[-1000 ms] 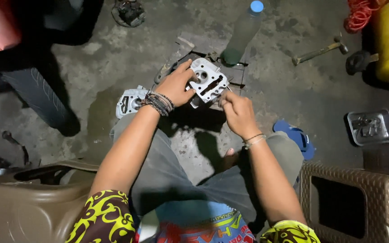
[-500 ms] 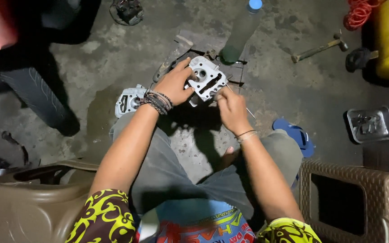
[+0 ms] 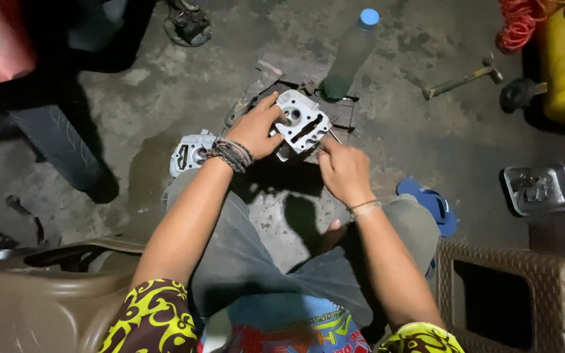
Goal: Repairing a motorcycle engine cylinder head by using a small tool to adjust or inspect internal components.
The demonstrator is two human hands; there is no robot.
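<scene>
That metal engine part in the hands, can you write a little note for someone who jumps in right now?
Left hand: grips the grey metal engine part from its left side, held above the floor.
Right hand: at the part's lower right edge, fingertips pinched on something thin; too small to tell what.
Nearby: a second similar metal part lies on the concrete floor beside the left wrist. A plastic bottle stands just beyond, a hammer lies further right.
Done or left: cannot be judged from this view; the part is in hand, not set down.
</scene>
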